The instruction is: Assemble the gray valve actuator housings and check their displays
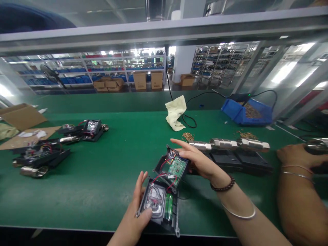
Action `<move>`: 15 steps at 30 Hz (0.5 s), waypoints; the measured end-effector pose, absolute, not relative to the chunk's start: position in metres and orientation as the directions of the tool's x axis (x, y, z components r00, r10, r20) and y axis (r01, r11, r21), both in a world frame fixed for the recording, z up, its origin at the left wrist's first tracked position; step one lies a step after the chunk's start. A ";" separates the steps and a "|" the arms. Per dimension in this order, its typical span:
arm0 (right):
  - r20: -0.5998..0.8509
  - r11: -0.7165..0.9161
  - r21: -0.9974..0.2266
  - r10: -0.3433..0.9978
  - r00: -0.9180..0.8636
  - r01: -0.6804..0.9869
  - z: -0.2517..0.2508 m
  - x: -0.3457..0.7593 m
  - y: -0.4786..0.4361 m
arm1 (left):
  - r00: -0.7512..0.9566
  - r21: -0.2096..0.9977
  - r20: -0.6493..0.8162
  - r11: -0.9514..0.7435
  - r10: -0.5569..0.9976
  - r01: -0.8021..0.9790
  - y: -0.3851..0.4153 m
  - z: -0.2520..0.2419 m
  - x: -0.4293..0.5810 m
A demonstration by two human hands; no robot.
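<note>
An opened black device lies in two halves on the green mat. My left hand (137, 208) grips the lower half (160, 201), thumb on its near edge, fingers on its left side; a clear part and a green cell show inside. My right hand (198, 160) holds the upper half (173, 167), which carries a green circuit board, fingers stretched over its far edge. Red and black wires join the halves.
Black housings with silver cylinders (228, 145) lie right of my right hand. Another person's arm (299, 184) reaches in at far right. More opened devices (87, 130) sit at left beside cardboard (22, 116). A blue bin of small parts (247, 112) and a yellow cloth (175, 111) are behind.
</note>
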State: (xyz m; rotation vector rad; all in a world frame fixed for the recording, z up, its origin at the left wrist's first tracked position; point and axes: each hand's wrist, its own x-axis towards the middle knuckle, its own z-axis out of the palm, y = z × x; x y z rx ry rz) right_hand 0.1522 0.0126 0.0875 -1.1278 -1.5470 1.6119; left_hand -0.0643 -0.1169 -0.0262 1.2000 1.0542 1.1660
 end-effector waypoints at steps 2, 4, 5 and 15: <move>-0.127 -0.008 -0.964 0.891 -0.435 0.264 0.100 0.148 0.017 | 0.182 0.997 0.061 -0.050 0.981 -0.063 -0.112 -0.027 -0.068; -0.172 0.018 -0.928 0.866 -0.469 0.373 0.107 0.141 0.023 | 0.247 0.995 0.089 -0.072 0.965 -0.074 -0.107 -0.026 -0.068; -0.208 0.005 -0.915 0.851 -0.482 0.404 0.108 0.137 0.026 | 0.281 0.993 0.098 -0.074 0.955 -0.094 -0.105 -0.026 -0.068; -0.301 -0.260 -0.950 0.618 -0.727 0.172 0.055 0.124 0.041 | 0.441 0.909 0.209 -0.007 0.873 -0.417 -0.103 -0.018 -0.066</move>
